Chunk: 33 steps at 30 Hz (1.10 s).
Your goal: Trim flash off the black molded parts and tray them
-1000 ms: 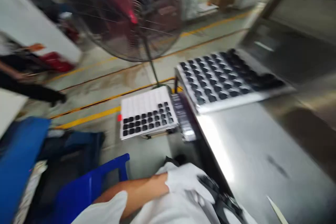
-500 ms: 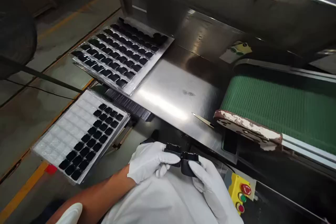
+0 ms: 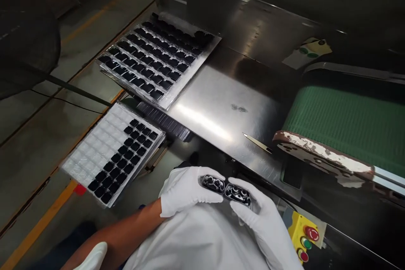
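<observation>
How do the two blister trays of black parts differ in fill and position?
The upper tray lies on the steel table, and every pocket that shows holds a black part. The lower tray sits off the table's edge, nearer the left hand; only its right portion is filled, the rest being bare clear pockets. Both are clear, gridded trays holding similar small black parts.

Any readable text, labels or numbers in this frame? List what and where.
None readable.
Label card at the back of the steel table: green dots, print too blurred.
Yellow button box: no legible marking.
Black parts in left hand and right hand: no text visible.
</observation>
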{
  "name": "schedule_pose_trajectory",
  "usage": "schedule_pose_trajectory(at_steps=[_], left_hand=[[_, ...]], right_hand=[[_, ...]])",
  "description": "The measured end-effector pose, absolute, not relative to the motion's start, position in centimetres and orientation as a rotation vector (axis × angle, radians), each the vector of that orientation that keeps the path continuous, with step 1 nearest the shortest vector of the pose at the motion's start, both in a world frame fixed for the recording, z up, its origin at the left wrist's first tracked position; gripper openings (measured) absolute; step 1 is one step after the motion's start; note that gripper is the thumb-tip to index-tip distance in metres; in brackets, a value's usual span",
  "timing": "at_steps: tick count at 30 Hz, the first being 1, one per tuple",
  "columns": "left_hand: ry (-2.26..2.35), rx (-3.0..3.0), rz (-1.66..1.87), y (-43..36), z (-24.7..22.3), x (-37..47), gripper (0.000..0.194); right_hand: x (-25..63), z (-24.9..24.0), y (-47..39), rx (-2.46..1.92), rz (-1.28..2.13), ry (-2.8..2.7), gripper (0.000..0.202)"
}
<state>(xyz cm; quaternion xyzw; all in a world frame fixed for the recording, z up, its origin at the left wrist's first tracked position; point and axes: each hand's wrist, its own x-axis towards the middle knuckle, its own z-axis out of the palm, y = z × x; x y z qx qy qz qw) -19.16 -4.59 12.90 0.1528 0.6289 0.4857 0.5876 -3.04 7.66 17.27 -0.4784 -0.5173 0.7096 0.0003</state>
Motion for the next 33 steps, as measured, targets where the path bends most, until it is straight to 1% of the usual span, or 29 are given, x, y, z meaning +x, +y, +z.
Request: schedule_pose_trajectory(at_steps=[1, 3, 5, 7, 11, 13, 15, 18, 20, 22, 24, 27, 30, 33], left_hand=[[1.523, 0.48, 1.187, -4.8, 12.7, -19.1, 0.039], [1.627, 0.751, 1.275, -5.2, 12.2, -19.1, 0.033], [1.694, 0.981, 1.362, -5.5, 11.9, -19.2, 0.031], [1.742, 1.199, 1.446, -5.6, 12.0, -19.4, 0.039], [1.778, 1.502, 1.581, -5.3, 13.1, -19.8, 0.061], [1.785, 1.541, 1.607, -5.0, 13.6, -19.8, 0.066], [1.765, 1.557, 1.63, -4.8, 13.8, -19.7, 0.062], [1.66, 1.593, 1.692, -4.6, 13.7, -19.5, 0.051], [1.603, 1.616, 1.709, -4.5, 13.7, -19.4, 0.042], [1.63, 1.516, 1.623, -4.5, 14.1, -19.3, 0.029], [1.68, 1.251, 1.436, -4.5, 14.9, -19.2, 0.021], [1.654, 0.865, 1.19, -4.2, 16.3, -19.2, 0.026], [1.64, 0.723, 1.079, -4.0, 16.9, -19.2, 0.029], [1.682, 0.739, 1.051, -4.0, 16.7, -19.0, 0.03]], right_hand=[[-3.0, 17.2, 7.7, -1.46, 2.214, -1.663, 0.046], [-3.0, 17.1, 8.0, -1.265, 2.159, -1.784, 0.033], [-2.9, 16.9, 8.3, -1.053, 2.079, -1.912, 0.026], [-2.9, 16.7, 8.5, -0.895, 1.996, -2.007, 0.028], [-2.9, 17.0, 8.4, -0.708, 1.877, -2.066, 0.029], [-2.7, 17.1, 8.2, -0.683, 1.849, -2.062, 0.029], [-2.5, 17.0, 8.1, -0.676, 1.844, -2.048, 0.028], [-1.8, 16.8, 8.2, -0.694, 1.861, -2.006, 0.03], [-1.3, 16.7, 8.3, -0.785, 1.903, -1.983, 0.034], [-0.8, 17.0, 8.3, -0.964, 1.931, -1.97, 0.036], [-0.5, 17.5, 8.2, -1.184, 1.898, -1.972, 0.035], [-0.4, 18.1, 8.1, -1.386, 1.773, -2.076, 0.035], [-0.5, 17.9, 8.5, -1.314, 1.611, -2.339, 0.034], [-0.7, 17.5, 8.9, -1.154, 1.452, -2.556, 0.034]])
